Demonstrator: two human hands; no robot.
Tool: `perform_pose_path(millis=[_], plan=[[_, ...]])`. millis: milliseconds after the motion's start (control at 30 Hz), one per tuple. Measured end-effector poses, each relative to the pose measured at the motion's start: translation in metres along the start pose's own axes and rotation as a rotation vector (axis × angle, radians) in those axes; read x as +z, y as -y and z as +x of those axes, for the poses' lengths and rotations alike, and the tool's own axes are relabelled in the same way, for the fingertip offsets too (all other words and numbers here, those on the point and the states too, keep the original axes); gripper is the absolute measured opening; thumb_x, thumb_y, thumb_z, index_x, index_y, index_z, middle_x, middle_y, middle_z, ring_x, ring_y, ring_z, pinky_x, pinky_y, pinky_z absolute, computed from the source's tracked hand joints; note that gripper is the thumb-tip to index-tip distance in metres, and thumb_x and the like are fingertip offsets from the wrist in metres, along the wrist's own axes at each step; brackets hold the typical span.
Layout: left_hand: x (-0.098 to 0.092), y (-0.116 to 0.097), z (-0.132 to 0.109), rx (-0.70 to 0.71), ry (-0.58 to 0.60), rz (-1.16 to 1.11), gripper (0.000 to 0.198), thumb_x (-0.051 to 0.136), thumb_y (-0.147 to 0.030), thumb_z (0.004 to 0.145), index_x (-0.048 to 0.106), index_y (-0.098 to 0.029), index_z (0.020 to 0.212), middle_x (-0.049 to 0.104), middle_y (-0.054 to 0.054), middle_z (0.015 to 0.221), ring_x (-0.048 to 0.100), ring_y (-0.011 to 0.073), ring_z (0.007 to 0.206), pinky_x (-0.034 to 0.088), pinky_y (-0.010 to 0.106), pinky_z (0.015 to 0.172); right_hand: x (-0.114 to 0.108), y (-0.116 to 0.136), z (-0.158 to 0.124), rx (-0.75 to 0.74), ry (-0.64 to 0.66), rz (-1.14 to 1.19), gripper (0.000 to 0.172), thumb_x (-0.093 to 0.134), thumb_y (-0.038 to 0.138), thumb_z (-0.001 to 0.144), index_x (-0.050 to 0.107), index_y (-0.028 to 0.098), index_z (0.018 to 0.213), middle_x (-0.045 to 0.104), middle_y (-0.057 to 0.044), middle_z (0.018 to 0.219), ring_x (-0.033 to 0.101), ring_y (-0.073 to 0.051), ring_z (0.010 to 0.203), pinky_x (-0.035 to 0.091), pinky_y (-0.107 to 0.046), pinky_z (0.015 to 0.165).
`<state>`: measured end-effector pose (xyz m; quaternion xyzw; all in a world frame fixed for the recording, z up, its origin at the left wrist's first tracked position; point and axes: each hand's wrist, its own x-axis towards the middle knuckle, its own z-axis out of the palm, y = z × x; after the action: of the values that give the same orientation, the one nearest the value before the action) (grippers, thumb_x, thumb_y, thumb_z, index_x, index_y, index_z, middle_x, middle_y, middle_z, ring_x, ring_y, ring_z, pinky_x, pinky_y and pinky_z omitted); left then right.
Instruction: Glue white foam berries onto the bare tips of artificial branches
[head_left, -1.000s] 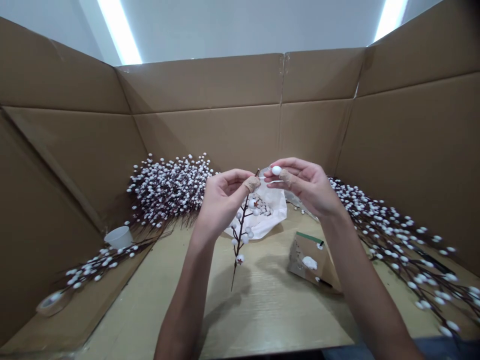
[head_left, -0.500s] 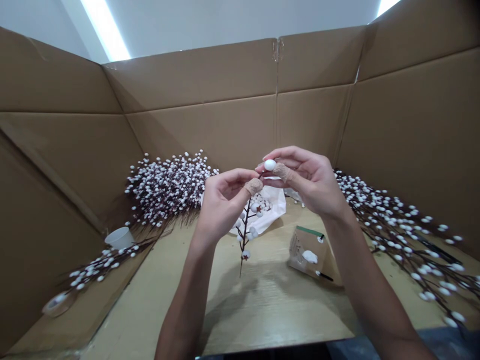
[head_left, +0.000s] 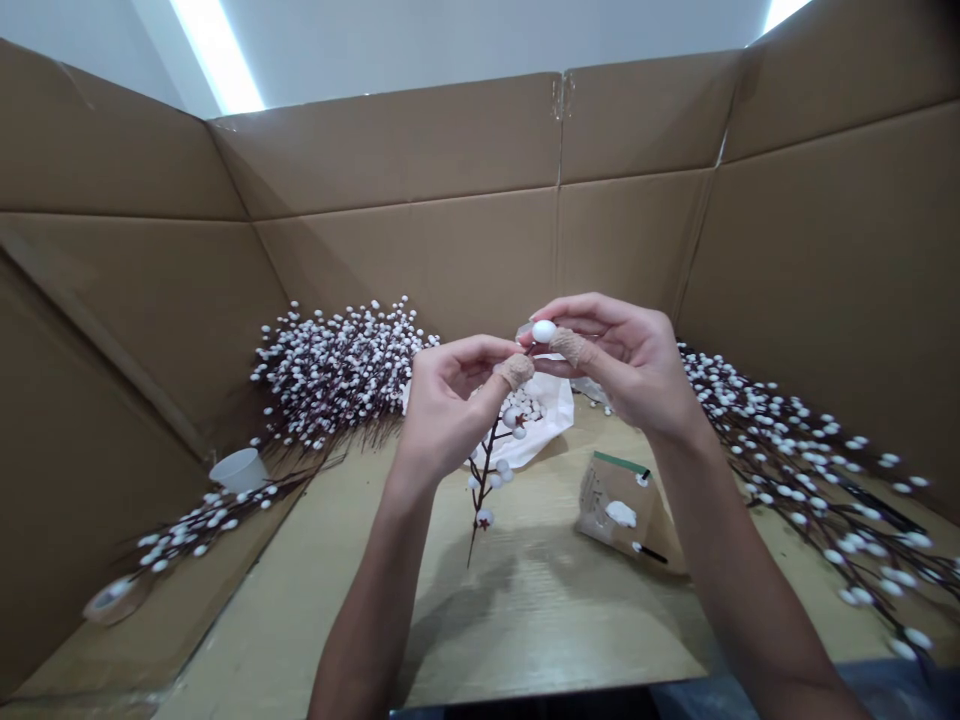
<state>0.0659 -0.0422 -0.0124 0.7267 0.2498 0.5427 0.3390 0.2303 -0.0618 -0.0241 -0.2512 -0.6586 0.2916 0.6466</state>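
My left hand point(head_left: 450, 405) pinches the upper end of a dark artificial berry branch point(head_left: 484, 490), whose white berries hang below it. A beige bandage point(head_left: 516, 371) wraps one of its fingers. My right hand point(head_left: 619, 370) holds a small white foam berry point(head_left: 544, 331) between its fingertips, close to the branch's top end, and one finger carries a similar bandage point(head_left: 571, 348). The tip of the branch is hidden behind my fingers.
Heaps of white-berried branches point(head_left: 337, 375) lie at back left, with more point(head_left: 802, 470) at right. Behind my hands is a white plastic bag point(head_left: 547, 425) of loose berries. A paper cup point(head_left: 240, 470), tape roll point(head_left: 112, 600) and cardboard piece point(head_left: 619, 515) lie on the wooden table point(head_left: 540, 620), inside cardboard walls point(head_left: 405, 200).
My hands have drawn closer together, bringing the white berry nearer the top of the branch. The whole view has shifted slightly with my head.
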Motion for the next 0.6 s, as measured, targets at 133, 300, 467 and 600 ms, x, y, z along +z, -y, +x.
perform_pose_path(millis=[133, 300, 467, 600], plan=[[-0.0002, -0.0012, -0.0011, -0.002, -0.006, 0.001, 0.006, 0.072, -0.022, 0.071, 0.071, -0.016, 0.073, 0.073, 0.005, 0.077, 0.067, 0.0146, 0.069, 0.056, 0.024, 0.064, 0.0018, 0.0028, -0.0014, -0.017, -0.011, -0.016, 0.02, 0.067, 0.032, 0.081, 0.067, 0.021, 0.097, 0.071, -0.003, 0.094, 0.069, -0.017, 0.088, 0.06, -0.029, 0.076], [-0.0003, -0.0023, -0.002, 0.0, 0.002, 0.015, 0.006, 0.07, -0.022, 0.072, 0.071, -0.016, 0.074, 0.073, 0.006, 0.077, 0.067, 0.0155, 0.07, 0.056, 0.025, 0.064, 0.0039, 0.0051, -0.0019, -0.03, -0.02, -0.052, 0.018, 0.067, 0.031, 0.081, 0.068, 0.02, 0.096, 0.072, -0.003, 0.092, 0.07, -0.016, 0.086, 0.061, -0.028, 0.074], [-0.0006, 0.0001, -0.0008, 0.008, -0.017, 0.014, 0.003, 0.07, -0.02, 0.071, 0.071, -0.016, 0.072, 0.073, 0.006, 0.077, 0.067, 0.0154, 0.069, 0.056, 0.025, 0.063, 0.0058, 0.0046, -0.0022, -0.043, -0.032, -0.057, 0.015, 0.068, 0.028, 0.08, 0.069, 0.02, 0.093, 0.071, -0.002, 0.086, 0.07, -0.016, 0.083, 0.061, -0.029, 0.075], [-0.0009, 0.0028, -0.0003, 0.038, -0.02, 0.028, 0.003, 0.069, -0.018, 0.071, 0.071, -0.016, 0.071, 0.072, 0.005, 0.074, 0.066, 0.0146, 0.066, 0.056, 0.024, 0.06, 0.0096, 0.0006, -0.0024, -0.055, -0.039, -0.067, 0.013, 0.07, 0.025, 0.079, 0.07, 0.02, 0.09, 0.072, -0.002, 0.085, 0.07, -0.016, 0.081, 0.061, -0.031, 0.075]])
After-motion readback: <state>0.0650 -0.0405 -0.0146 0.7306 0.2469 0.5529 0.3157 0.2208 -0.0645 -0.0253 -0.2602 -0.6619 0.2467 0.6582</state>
